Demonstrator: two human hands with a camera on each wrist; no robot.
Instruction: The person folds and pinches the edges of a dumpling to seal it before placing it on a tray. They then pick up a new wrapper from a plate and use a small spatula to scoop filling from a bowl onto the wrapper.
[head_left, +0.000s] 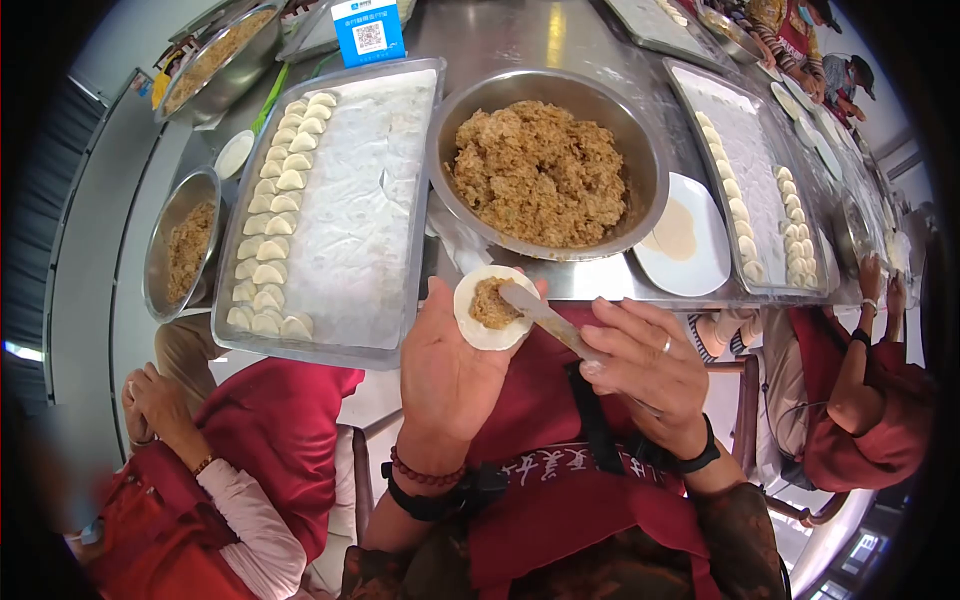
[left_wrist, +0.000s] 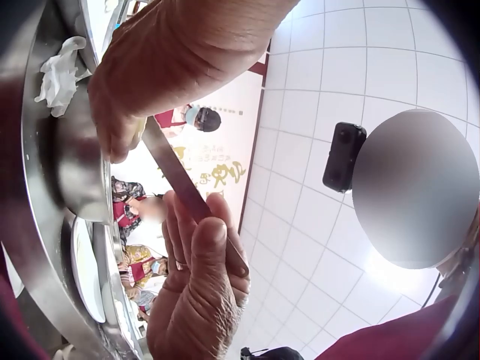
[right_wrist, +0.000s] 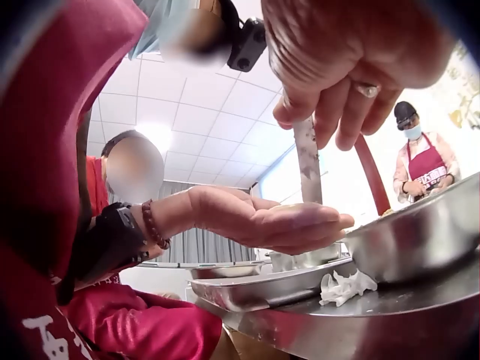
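Note:
A round dumpling wrapper (head_left: 490, 341) lies on my upturned left hand (head_left: 445, 375), across the fingers. On its middle sits a small mound of brown filling (head_left: 490, 305). My right hand (head_left: 655, 370), with a ring on one finger, grips a flat spatula (head_left: 552, 320) whose tip presses on the filling. The left wrist view shows the spatula (left_wrist: 178, 171) slanting down from the left hand, with the right thumb laid along its other end. In the right wrist view the left hand (right_wrist: 262, 223) is flat, palm up, below the spatula; the filling is hidden there.
A big steel bowl (head_left: 655, 195) of filling stands just ahead, with a white plate (head_left: 705, 265) to its right. Trays with rows of folded dumplings lie left (head_left: 355, 180) and right (head_left: 765, 215). Crumpled plastic (right_wrist: 347, 287) lies by the bowl. A seated person (head_left: 250, 440) is at my left.

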